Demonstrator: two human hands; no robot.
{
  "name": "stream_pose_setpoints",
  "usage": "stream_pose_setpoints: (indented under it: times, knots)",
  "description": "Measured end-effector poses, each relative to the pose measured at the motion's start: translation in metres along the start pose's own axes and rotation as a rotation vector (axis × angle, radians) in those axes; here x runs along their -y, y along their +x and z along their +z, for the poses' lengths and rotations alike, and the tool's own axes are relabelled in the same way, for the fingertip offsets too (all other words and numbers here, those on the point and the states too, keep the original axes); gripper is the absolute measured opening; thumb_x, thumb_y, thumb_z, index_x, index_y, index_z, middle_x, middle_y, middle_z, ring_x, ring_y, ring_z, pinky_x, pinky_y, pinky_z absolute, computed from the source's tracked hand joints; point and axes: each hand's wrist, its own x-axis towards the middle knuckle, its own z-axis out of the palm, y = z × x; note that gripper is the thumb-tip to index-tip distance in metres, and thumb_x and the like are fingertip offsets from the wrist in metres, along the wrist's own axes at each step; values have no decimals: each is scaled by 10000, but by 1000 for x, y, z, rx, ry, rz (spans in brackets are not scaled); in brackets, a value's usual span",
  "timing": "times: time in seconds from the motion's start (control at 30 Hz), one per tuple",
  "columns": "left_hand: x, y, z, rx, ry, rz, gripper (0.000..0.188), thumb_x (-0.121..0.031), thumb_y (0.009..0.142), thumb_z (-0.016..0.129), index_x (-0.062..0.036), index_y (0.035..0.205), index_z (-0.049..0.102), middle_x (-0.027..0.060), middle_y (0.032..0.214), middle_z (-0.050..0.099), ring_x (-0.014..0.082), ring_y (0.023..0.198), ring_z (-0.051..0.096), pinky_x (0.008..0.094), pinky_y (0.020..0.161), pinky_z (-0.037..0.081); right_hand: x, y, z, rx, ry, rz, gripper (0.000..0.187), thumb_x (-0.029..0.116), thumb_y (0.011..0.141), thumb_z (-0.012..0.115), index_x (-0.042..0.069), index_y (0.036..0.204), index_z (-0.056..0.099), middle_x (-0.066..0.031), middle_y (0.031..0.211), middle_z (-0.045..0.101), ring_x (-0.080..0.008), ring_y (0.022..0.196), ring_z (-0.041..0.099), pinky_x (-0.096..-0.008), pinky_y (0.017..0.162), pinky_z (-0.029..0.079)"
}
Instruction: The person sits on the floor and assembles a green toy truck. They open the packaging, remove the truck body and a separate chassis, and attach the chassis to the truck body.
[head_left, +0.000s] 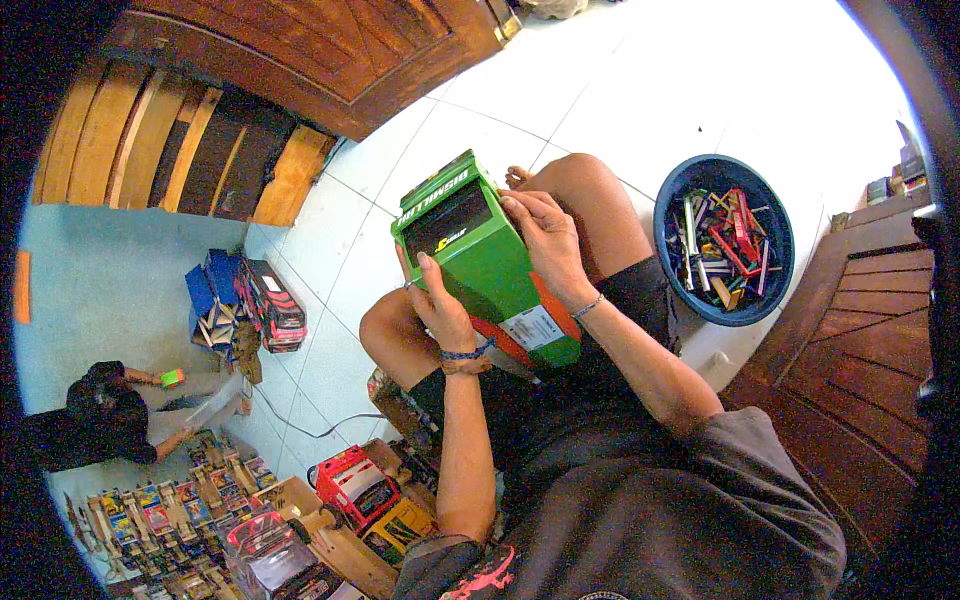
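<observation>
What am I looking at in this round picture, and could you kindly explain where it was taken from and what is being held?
There is no machine here: the view comes from a fisheye camera worn on a person's head, looking down, so straight edges bend. The left hand and right hand, both bare, hold a green box-shaped object. To the right, on the tiled floor, stands a blue tub holding colourful small pieces. At the far left, another person holds a small green-and-orange item.

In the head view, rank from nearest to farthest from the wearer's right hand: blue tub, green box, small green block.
1. Green box: touched by the right hand.
2. Blue tub: to the hand's right.
3. Small green block: far left.
</observation>
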Motion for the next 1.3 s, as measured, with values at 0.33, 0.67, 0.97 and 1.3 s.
stream_pose_setpoints:
  times: [0.33,0.67,0.97,1.3]
  knots:
    - [-1,-2,1,0,4,16,655,-438,1038,432,-21,1529,313,161,1463,454,269,1292,469,373,1078,361,5,-2,-1,-20,-91,-44,266,230,990,615,25,1117,727,-61,1034,677,-124,918,645,-260,819,522]
    - [2,-1,-1,-4,31,7,655,-435,1042,429,-20,1533,302,177,1473,444,286,1305,461,372,1089,354,5,-2,-3,-15,-133,-50,260,233,990,615,39,1116,731,-74,1046,689,-144,937,650,-269,835,514]
    - [3,0,-1,-14,6,9,653,-410,1044,444,-5,1532,287,179,1455,454,269,1281,474,367,1075,368,7,-3,-1,-56,-81,-73,234,226,959,641,48,1065,750,-106,944,681,-197,860,658,-303,792,508]
    - [5,0,-4,0,-3,41,665,-378,1045,472,-6,1547,245,177,1424,468,246,1235,495,350,1036,403,6,-3,-1,-51,-54,-62,248,219,968,635,29,1089,739,-94,972,675,-166,878,641,-282,798,503]
